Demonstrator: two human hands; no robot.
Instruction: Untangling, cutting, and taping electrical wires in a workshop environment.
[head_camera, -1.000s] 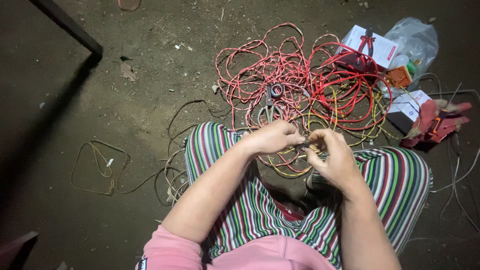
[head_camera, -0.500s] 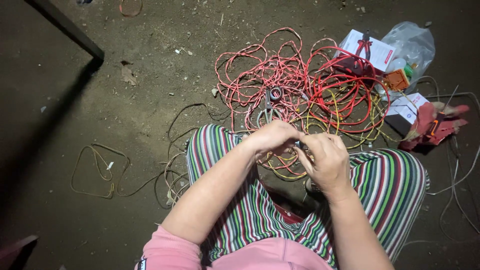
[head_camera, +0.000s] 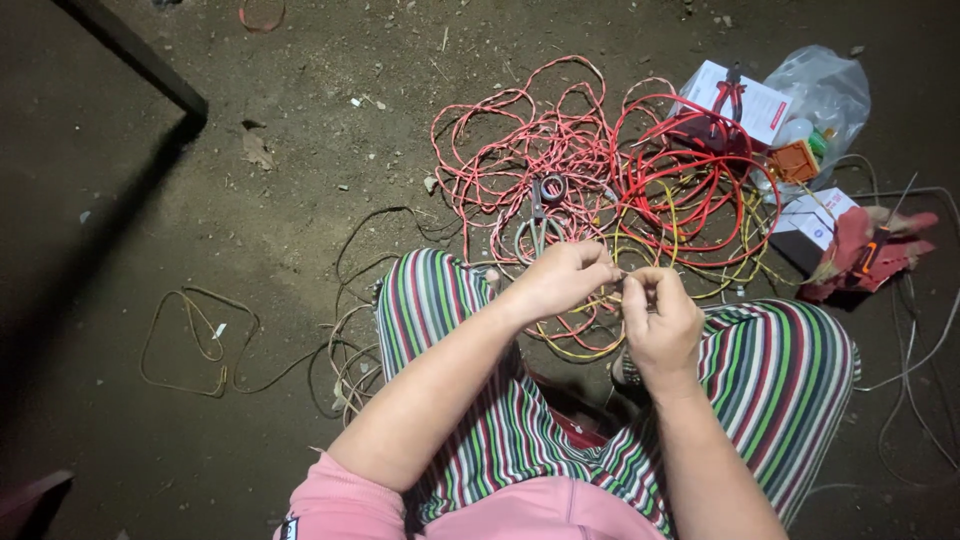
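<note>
- The left hand (head_camera: 562, 278) and the right hand (head_camera: 658, 310) meet just above the knees, fingertips almost touching, and pinch something thin between them. It looks like the end of a wire (head_camera: 622, 276), but the piece is too small to tell its colour or whether it is bare.
- Both hands are closed in a fine pinch with the fingers curled in. This kind of hold suits twisting or stripping a thin strand rather than lifting anything heavy.
- The held wire sits at the near edge of the tangle of red wire (head_camera: 560, 150), which spreads over the dirt floor (head_camera: 300, 150) in front of the person. A yellow wire (head_camera: 580, 350) loops beneath the hands and across the lap, so the working end probably leads out of that pile.
- A pair of scissors (head_camera: 540, 215) lies on the tangle just beyond the hands, within easy reach of either one.
- The person sits low with knees apart in striped trousers (head_camera: 470, 330), which puts the work close to the body and to the camera.
- To the right, well apart from the hands, lie a white box (head_camera: 745, 100) with red-handled pliers (head_camera: 730, 95) resting on it, a clear plastic bag (head_camera: 825, 90), a small orange box (head_camera: 797, 160) and a red cloth (head_camera: 860, 250).
- On the left, a loose loop of dull brown wire (head_camera: 190, 340) lies by itself on the floor.
</note>
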